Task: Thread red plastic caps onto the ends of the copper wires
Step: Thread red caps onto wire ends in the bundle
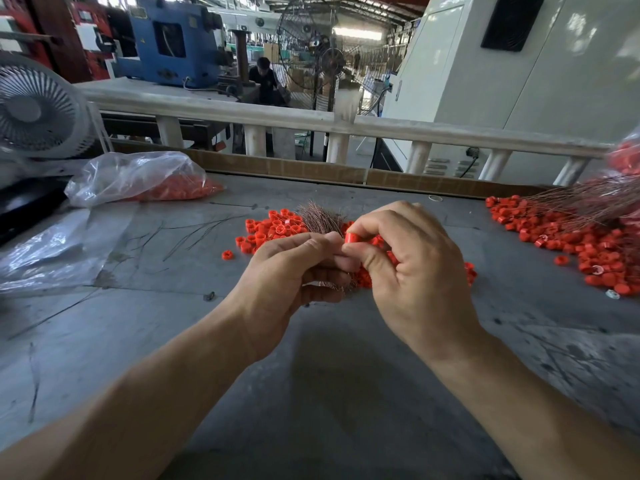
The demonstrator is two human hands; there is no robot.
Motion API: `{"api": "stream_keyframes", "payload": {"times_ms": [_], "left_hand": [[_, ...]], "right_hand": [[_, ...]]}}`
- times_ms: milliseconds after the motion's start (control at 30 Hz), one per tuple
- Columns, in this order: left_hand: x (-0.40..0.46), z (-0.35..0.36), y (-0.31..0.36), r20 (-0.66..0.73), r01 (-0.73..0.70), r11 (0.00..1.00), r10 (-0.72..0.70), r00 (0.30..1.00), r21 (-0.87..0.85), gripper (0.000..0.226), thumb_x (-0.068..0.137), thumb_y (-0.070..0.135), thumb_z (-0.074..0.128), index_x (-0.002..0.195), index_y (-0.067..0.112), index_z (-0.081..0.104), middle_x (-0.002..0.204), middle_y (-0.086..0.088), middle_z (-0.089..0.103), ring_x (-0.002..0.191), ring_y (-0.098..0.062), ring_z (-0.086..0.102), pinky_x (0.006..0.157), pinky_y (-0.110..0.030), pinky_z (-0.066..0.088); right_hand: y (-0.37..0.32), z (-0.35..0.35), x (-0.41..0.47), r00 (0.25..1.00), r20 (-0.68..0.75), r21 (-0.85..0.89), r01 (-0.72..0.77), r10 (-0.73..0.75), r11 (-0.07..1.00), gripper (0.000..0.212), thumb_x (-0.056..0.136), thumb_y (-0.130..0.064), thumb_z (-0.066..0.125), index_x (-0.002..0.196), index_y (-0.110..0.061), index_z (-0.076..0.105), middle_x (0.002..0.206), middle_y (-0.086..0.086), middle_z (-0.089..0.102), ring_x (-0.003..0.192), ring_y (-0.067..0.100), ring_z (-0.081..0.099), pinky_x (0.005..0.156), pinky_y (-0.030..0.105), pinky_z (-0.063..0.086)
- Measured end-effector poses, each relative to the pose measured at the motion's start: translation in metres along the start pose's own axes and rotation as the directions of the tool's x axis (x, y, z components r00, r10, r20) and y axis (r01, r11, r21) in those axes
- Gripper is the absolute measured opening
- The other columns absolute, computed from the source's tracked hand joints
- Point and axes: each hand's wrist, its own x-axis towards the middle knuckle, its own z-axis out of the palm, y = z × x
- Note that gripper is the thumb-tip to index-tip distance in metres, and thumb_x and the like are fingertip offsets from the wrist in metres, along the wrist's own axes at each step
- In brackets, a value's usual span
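Observation:
My left hand [291,268] grips a bundle of thin copper wires [320,218] whose far ends fan out above my fist. My right hand [412,268] pinches one red plastic cap [352,237] between thumb and forefinger, right against my left fingertips. Whether a wire passes through the cap is hidden by my fingers. A loose pile of red caps [273,228] lies on the grey table just beyond both hands.
A second heap of red caps with wires in them [581,237] spreads at the right. A clear plastic bag of caps [145,181] lies at the left, near a white fan [34,109]. A cardboard strip [311,168] edges the table's far side.

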Motion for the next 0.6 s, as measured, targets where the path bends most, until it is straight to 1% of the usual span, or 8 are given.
{"api": "stream_keyframes", "payload": {"times_ms": [100,133,233,300,367,433,467,600], "left_hand": [[-0.0008,0.0001,0.0007,0.008,-0.012,1.0,0.012,1.0,0.005,0.043,0.091,0.031,0.06,0.11,-0.007,0.068,0.097,-0.019,0.07,0.09,-0.031,0.063,0.073,-0.037,0.053],[-0.0008,0.0001,0.0006,0.01,-0.015,1.0,0.015,1.0,0.013,0.045,0.09,0.032,0.06,0.111,-0.007,0.069,0.098,-0.019,0.07,0.089,-0.03,0.064,0.074,-0.037,0.053],[-0.0004,0.0002,0.0,0.01,-0.022,0.999,0.022,1.0,0.028,0.05,0.091,0.035,0.06,0.113,-0.008,0.067,0.102,-0.026,0.067,0.089,-0.03,0.064,0.076,-0.038,0.053],[0.0,-0.0004,-0.0006,0.007,-0.031,0.999,0.031,0.999,0.023,0.051,0.085,0.037,0.062,0.11,-0.007,0.069,0.107,-0.031,0.068,0.091,-0.032,0.065,0.081,-0.043,0.055],[0.0008,-0.0021,-0.001,0.009,-0.053,0.999,0.053,0.999,0.013,0.043,0.086,0.034,0.063,0.106,-0.003,0.073,0.106,-0.03,0.069,0.09,-0.031,0.067,0.08,-0.04,0.058],[0.0024,-0.0045,-0.002,0.011,-0.072,0.997,0.072,0.997,-0.002,0.03,0.088,0.028,0.065,0.099,0.003,0.075,0.093,-0.024,0.07,0.083,-0.025,0.068,0.071,-0.033,0.059],[0.0029,-0.0058,-0.0023,0.013,-0.079,0.997,0.079,0.997,-0.003,0.025,0.088,0.027,0.066,0.098,0.006,0.076,0.09,-0.019,0.07,0.081,-0.023,0.067,0.07,-0.031,0.058],[0.0053,-0.0095,-0.0038,0.014,-0.08,0.997,0.08,0.997,0.004,0.025,0.087,0.027,0.069,0.102,0.006,0.074,0.093,-0.016,0.068,0.084,-0.024,0.064,0.072,-0.03,0.057]], "right_hand": [[-0.0011,-0.0021,0.0003,0.999,0.035,0.007,-0.003,0.003,1.0,0.008,0.095,-0.025,0.072,0.095,-0.016,0.071,0.083,-0.013,0.055,0.076,0.007,0.054,0.066,0.023,0.045],[-0.0016,-0.0027,-0.0002,0.999,0.038,0.011,0.001,-0.002,1.0,0.009,0.095,-0.025,0.072,0.096,-0.017,0.07,0.081,-0.014,0.056,0.074,0.006,0.055,0.065,0.023,0.048],[-0.0028,-0.0013,-0.0018,0.998,0.055,0.054,0.014,-0.017,0.998,0.009,0.093,-0.02,0.072,0.099,-0.015,0.068,0.086,-0.009,0.067,0.077,0.011,0.065,0.068,0.035,0.055],[-0.0033,0.0013,-0.0021,0.998,0.066,0.078,0.012,-0.017,0.997,0.011,0.09,-0.016,0.074,0.1,-0.013,0.068,0.09,-0.006,0.067,0.08,0.01,0.063,0.07,0.034,0.055],[-0.0029,0.0035,-0.0028,0.996,0.084,0.108,-0.021,0.012,0.994,0.015,0.089,-0.017,0.077,0.101,-0.014,0.068,0.092,-0.006,0.066,0.082,0.009,0.063,0.07,0.031,0.056],[-0.0017,0.0047,-0.0037,0.995,0.1,0.125,-0.042,0.029,0.991,0.016,0.089,-0.018,0.078,0.101,-0.013,0.069,0.094,-0.006,0.067,0.083,0.01,0.065,0.071,0.031,0.057],[-0.0008,0.0051,-0.0039,0.994,0.107,0.131,-0.049,0.035,0.99,0.016,0.089,-0.017,0.078,0.101,-0.013,0.069,0.095,-0.006,0.068,0.085,0.01,0.065,0.072,0.031,0.057],[0.0008,0.0049,-0.0045,0.99,0.134,0.136,-0.054,0.036,0.989,0.017,0.089,-0.011,0.077,0.103,-0.014,0.069,0.097,-0.009,0.069,0.089,0.006,0.065,0.077,0.031,0.056]]}}
